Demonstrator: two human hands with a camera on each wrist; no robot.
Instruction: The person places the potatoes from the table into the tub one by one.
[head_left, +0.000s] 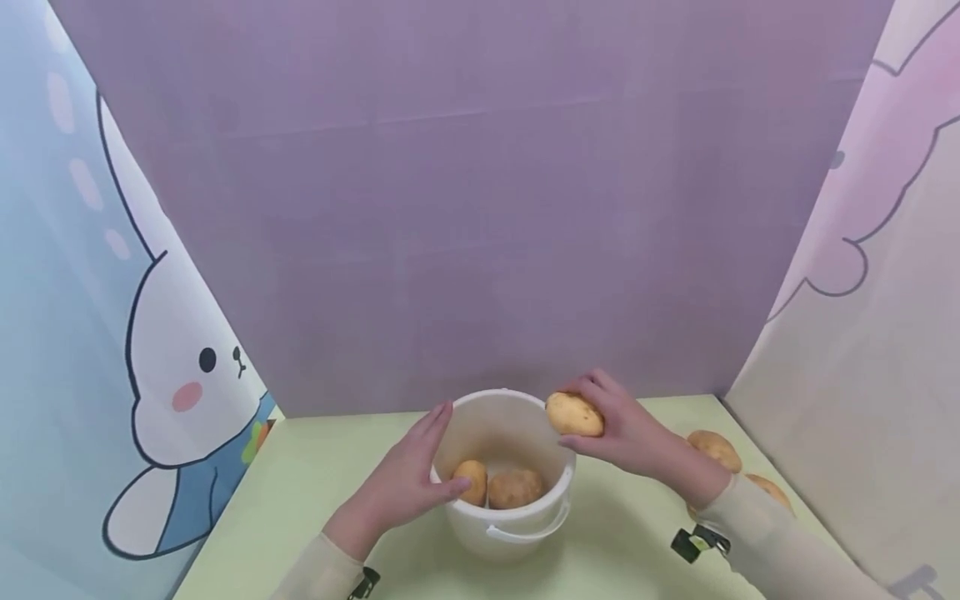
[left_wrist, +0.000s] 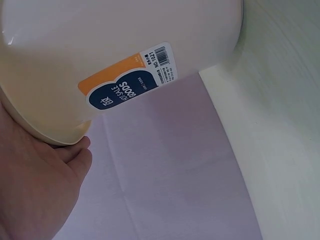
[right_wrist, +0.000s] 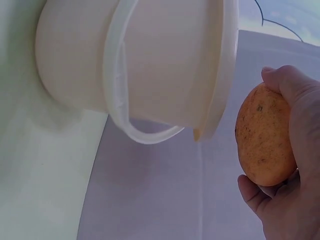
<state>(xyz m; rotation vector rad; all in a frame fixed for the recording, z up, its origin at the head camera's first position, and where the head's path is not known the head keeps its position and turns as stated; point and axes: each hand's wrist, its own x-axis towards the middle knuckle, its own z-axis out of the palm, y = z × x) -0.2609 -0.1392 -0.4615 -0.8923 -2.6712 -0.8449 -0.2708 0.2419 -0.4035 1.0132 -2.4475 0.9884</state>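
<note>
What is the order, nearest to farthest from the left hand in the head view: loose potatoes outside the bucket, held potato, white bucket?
1. White bucket: touching the left hand, on its right side.
2. Held potato: in the right hand, by the bucket's right rim.
3. Loose potatoes: farther right, beyond the right hand.

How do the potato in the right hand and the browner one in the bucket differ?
The held potato is gripped by the right hand, higher than the rim of the bucket; the browner potato lies inside it. In the head view, the held potato looks paler and yellower, the browner potato darker. Both are rounded and longer than wide.
</note>
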